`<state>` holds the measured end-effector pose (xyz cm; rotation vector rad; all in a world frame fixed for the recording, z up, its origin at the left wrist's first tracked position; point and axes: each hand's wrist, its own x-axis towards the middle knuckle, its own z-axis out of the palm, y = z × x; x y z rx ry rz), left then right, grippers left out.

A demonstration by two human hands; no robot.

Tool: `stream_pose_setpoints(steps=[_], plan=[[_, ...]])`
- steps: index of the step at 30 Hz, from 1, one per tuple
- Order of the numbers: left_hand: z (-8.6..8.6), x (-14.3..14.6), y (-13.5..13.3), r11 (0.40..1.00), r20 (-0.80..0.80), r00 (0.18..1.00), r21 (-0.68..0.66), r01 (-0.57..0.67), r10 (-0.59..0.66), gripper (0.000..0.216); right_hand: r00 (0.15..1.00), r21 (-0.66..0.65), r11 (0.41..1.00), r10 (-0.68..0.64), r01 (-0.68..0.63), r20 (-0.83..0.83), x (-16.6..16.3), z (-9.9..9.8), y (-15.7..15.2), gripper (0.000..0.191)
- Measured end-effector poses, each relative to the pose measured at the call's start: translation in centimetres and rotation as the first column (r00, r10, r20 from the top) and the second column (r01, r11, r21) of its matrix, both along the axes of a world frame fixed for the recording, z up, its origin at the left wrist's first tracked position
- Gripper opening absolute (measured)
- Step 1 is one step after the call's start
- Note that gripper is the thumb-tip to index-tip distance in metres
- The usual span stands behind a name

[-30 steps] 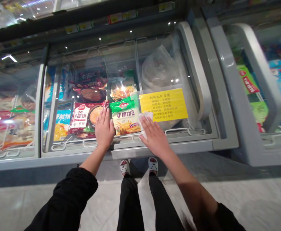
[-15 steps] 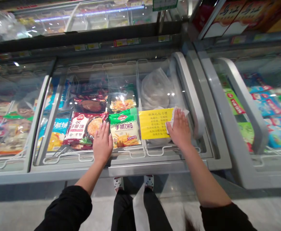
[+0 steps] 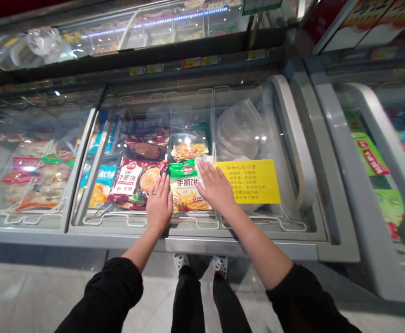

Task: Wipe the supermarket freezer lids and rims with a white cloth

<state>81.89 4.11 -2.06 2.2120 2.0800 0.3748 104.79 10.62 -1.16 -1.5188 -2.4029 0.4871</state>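
My left hand [image 3: 159, 206] lies flat on the freezer's glass lid [image 3: 191, 101], fingers stretched out, holding nothing. Beneath the glass by its fingertips is a dark red bag of frozen pancakes [image 3: 127, 178]. A crumpled white tissue [image 3: 198, 170] is pressed against the glass under the flat fingers of my right hand [image 3: 218, 187]. That hand is over the right part of a green and white pancake bag [image 3: 182, 172], which is inside the freezer. Its fingers and wrist border the left end of a yellow paper sign [image 3: 258, 180] with printed Chinese text.
A curved grey handle [image 3: 294, 138] rises along the lid's right side. White plastic-wrapped goods [image 3: 239, 127] lie under the glass. Another freezer [image 3: 369, 231] adjoins on the right, and a metal divider [image 3: 79, 171] runs on the left. Behind stands a lit glass case [image 3: 160, 32].
My right hand has slid left with the tissue, from the yellow sign's right end to past its left end. My left hand stays by the red bag. The view has shifted slightly left.
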Motion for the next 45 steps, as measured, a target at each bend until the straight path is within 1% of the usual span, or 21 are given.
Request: stream_pose_setpoints(steps=[3,6,8,10,12,13,15,18,21,23,24,25,27,29,31,34,37,39,41,43,45], plan=[[-0.1,0.0,-0.1,1.0,0.006,1.0,-0.004,-0.006,0.006,0.061,0.981,0.013,0.984,-0.175,0.175,0.087,6.8,0.0,-0.2,0.074],[-0.1,0.1,-0.2,1.0,0.006,1.0,-0.002,-0.004,0.004,0.063,0.933,0.048,0.946,-0.325,0.321,0.154,13.1,-0.1,0.9,0.076],[-0.1,0.2,-0.3,1.0,0.007,1.0,-0.005,0.0,0.0,0.063,0.907,0.069,0.922,-0.387,0.381,0.165,15.7,-0.3,2.4,0.077],[0.0,0.3,-0.2,1.0,0.008,1.0,-0.013,0.0,0.0,0.063,0.876,0.09,0.888,-0.459,0.45,0.151,16.6,-0.6,4.4,0.078],[0.1,0.4,-0.2,1.0,0.004,1.0,-0.018,-0.003,0.003,0.064,0.851,0.099,0.861,-0.509,0.499,0.132,15.5,-0.9,6.7,0.079],[0.1,0.4,-0.2,1.0,-0.002,1.0,-0.017,-0.006,0.006,0.064,0.851,0.094,0.861,-0.508,0.499,0.13,14.2,-1.0,7.8,0.079],[0.2,0.5,-0.2,1.0,-0.022,1.0,-0.012,-0.009,0.009,0.065,0.88,0.074,0.89,-0.456,0.45,0.132,10.5,-0.9,9.9,0.076],[0.2,0.5,-0.3,1.0,-0.051,0.999,0.001,-0.008,0.008,0.067,0.944,0.051,0.951,-0.309,0.305,0.116,3.2,-0.5,11.8,0.072],[0.2,0.4,-0.2,1.0,-0.048,0.999,0.017,0.001,0.0,0.068,0.983,0.043,0.988,-0.153,0.149,0.101,-3.5,0.2,11.4,0.071],[0.1,0.3,-0.2,1.0,-0.028,1.0,0.031,0.002,-0.001,0.07,0.994,0.041,0.998,-0.045,0.041,0.101,-5.9,0.6,10.1,0.071],[0.0,0.3,-0.2,0.999,-0.016,1.0,0.039,0.001,0.0,0.071,0.995,0.043,0.999,0.004,-0.008,0.101,-6.3,0.7,9.3,0.072],[0.0,0.2,-0.3,0.999,-0.004,1.0,0.047,-0.001,0.001,0.071,0.994,0.047,0.998,0.042,-0.047,0.105,-6.2,0.7,8.5,0.072],[-0.1,0.1,-0.5,0.998,0.017,1.0,0.056,0.002,-0.003,0.073,0.991,0.057,0.996,0.06,-0.067,0.121,-4.3,0.6,6.9,0.073],[0.0,-0.1,-0.6,0.998,0.035,0.999,0.057,0.012,-0.014,0.074,0.989,0.069,0.998,-0.007,-0.004,0.149,-0.8,0.4,5.7,0.074],[0.3,-0.6,0.0,0.997,0.048,0.997,0.056,0.05,-0.052,0.075,0.975,0.088,0.989,-0.134,0.12,0.175,3.6,0.1,5.0,0.075],[0.9,-1.6,2.9,0.986,0.054,0.987,0.086,0.146,-0.151,0.076,0.918,0.112,0.939,-0.341,0.324,0.202,9.8,-0.3,5.4,0.075],[1.0,-2.4,7.7,0.97,0.06,0.975,0.129,0.204,-0.213,0.073,0.851,0.118,0.876,-0.481,0.467,0.209,13.5,-0.5,7.2,0.076],[0.8,-2.6,10.6,0.973,0.082,0.976,0.126,0.192,-0.203,0.07,0.819,0.122,0.842,-0.54,0.526,0.192,13.8,-0.6,9.2,0.077],[0.3,-2.4,12.3,0.981,0.121,0.978,0.116,0.154,-0.168,0.068,0.803,0.122,0.82,-0.572,0.559,0.169,12.2,-0.7,11.5,0.077],[0.0,-2.2,12.8,0.986,0.177,0.976,0.132,0.107,-0.13,0.067,0.83,0.116,0.842,-0.54,0.527,0.142,8.7,-0.7,13.6,0.075],[-0.2,-2.2,12.5,0.984,0.243,0.966,0.169,0.053,-0.093,0.066,0.898,0.112,0.902,-0.427,0.416,0.109,3.7,-0.6,15.1,0.073]])
